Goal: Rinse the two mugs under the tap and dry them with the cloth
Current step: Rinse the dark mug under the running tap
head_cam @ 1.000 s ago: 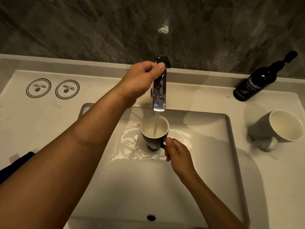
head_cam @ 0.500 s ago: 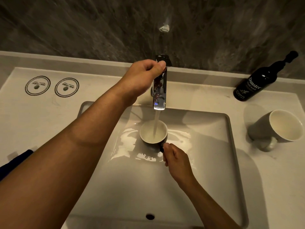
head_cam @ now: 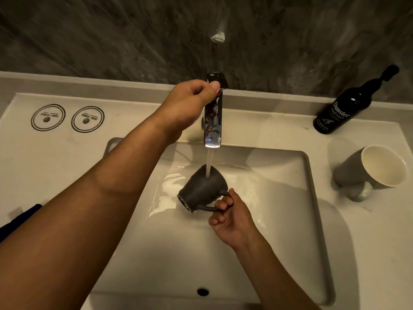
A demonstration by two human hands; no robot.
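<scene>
A dark mug [head_cam: 201, 189] is tipped over on its side under the running chrome tap [head_cam: 212, 121], its mouth turned away from me. Water falls onto its outer wall. My right hand [head_cam: 232, 220] grips its handle inside the white sink [head_cam: 312, 198]. My left hand [head_cam: 190, 104] is closed on the tap's lever at the top. A second grey mug [head_cam: 371, 168] with a white inside stands tilted on the counter at the right, untouched. A dark blue cloth [head_cam: 15, 220] shows only as a corner at the left edge, behind my left arm.
A black hand wash bottle [head_cam: 344, 108] stands at the back right of the pale counter [head_cam: 55, 164]. Two round printed coasters [head_cam: 67, 118] lie at the back left. The sink's overflow hole [head_cam: 203, 291] is near the front edge. A dark stone wall rises behind.
The mug was upright and filling under the stream; now my right hand has tipped it over, and the water spills into the sink. My left hand stays on the lever.
</scene>
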